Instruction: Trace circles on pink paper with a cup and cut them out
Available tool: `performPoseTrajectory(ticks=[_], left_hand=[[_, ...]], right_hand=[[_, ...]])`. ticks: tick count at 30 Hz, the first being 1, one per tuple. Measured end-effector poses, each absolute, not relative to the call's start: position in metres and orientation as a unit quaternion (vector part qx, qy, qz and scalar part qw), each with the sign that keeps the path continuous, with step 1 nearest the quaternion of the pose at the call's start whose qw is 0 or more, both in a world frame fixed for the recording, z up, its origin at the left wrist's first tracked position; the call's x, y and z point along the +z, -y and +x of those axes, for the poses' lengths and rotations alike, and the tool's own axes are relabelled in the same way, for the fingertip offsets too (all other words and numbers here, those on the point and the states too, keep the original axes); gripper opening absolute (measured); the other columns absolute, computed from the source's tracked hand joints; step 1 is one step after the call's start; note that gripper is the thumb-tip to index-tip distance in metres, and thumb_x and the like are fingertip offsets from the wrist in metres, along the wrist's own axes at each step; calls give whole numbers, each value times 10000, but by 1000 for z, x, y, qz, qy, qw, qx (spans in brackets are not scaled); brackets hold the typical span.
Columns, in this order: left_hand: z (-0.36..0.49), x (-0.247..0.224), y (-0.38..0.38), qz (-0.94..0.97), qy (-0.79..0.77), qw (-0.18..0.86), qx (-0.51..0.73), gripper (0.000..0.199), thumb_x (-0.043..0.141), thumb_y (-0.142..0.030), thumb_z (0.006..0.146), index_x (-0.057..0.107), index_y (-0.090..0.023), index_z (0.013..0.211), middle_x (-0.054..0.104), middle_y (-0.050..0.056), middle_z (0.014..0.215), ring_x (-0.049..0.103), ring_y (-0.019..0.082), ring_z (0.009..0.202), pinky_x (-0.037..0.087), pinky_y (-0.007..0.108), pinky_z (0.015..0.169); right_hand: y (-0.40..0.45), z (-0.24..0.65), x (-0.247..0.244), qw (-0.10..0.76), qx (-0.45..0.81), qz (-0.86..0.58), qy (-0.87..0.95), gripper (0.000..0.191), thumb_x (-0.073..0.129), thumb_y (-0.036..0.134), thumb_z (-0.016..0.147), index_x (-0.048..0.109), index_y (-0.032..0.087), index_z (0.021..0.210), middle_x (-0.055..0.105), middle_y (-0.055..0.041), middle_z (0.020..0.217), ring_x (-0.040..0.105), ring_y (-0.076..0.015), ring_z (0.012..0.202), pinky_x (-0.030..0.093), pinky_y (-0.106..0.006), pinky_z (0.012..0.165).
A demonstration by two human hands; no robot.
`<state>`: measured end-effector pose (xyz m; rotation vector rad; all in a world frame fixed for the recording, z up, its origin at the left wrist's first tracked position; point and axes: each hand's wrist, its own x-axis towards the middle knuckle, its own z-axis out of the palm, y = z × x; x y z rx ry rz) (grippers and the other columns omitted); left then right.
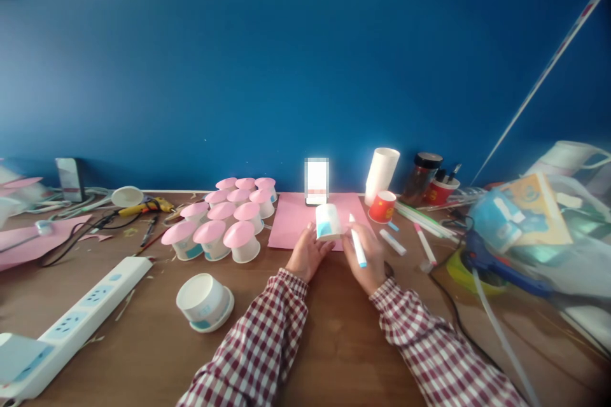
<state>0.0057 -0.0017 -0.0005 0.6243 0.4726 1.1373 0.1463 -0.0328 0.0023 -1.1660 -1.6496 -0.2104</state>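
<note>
My left hand (309,253) grips a white paper cup (328,221) with a blue patch on its side, tilted above the pink paper sheet (289,219). In my right hand (368,261) is a white marker pen (356,241) with a light blue end, close beside the cup. Left of my hands, several white cups topped with pink paper cones (222,211) stand in rows. Nearer to me sits a pair of stacked white cups (204,302), upside down or tilted; I cannot tell which. Behind the held cup leans a phone (317,181), its screen blurred out.
A stack of white cups (382,172) and a red paper cup (382,206) stand at the back right, near a dark-lidded jar (422,177). A blue glue gun (506,267) and plastic bags lie at right. A power strip (86,315) crosses the left.
</note>
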Motion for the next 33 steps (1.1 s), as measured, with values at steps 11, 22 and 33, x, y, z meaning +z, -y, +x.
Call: performPoseTrajectory(ticks=[11,22,33], left_hand=[[3,4,3,236,-210,779,542,345,503,-418,860,618,-99,919,653,77,793,609,156,689,482,254,614],[-3,1,2,258,-221,769,542,529,404,-537,859,561,-88,1091,645,166,1006,630,236,885,490,384,804],[-13,-1,5,444,-503,272,690,348,395,-435,878,572,-162,753,572,13,658,473,86,513,388,220,522]], right_hand=[[41,134,1,493,-55,-437,750,264,491,101,845,572,199,1075,645,-73,909,622,-201,857,511,-336,758],[35,137,0,573,17,-521,632,208,556,209,819,575,186,1024,627,-50,853,614,-184,750,531,-326,692],[19,156,3,679,71,-558,471,257,602,278,784,575,171,1016,596,-32,802,588,-164,705,521,-288,608]])
